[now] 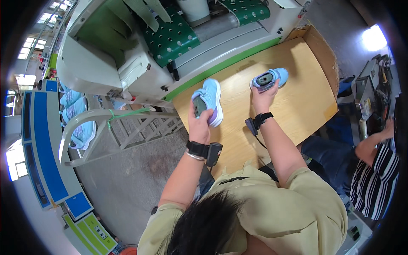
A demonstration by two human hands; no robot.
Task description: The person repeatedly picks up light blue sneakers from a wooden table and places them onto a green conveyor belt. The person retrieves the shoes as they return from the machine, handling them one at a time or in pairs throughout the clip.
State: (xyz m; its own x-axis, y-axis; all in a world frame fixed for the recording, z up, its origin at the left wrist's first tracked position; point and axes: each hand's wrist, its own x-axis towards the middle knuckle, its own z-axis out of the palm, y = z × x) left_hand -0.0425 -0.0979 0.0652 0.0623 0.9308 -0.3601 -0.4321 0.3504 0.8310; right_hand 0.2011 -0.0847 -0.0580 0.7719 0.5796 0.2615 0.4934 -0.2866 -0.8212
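My left hand is closed round the heel of a light blue sneaker with a white sole and a purple patch. It is tilted on its side, toe pointing away, and a dark grey insert fills its opening. Farther right, my right hand grips the heel end of a matching blue sneaker, whose toe points right. A dark grey insert shows in that opening too. Both shoes are over the wooden tabletop; whether the right one rests on it I cannot tell.
Beyond the table stands a machine with a perforated green conveyor belt and hanging strips. Cardboard edges the table's right end. At left, several blue sneakers sit by a metal rack. Another person in striped clothing is at right.
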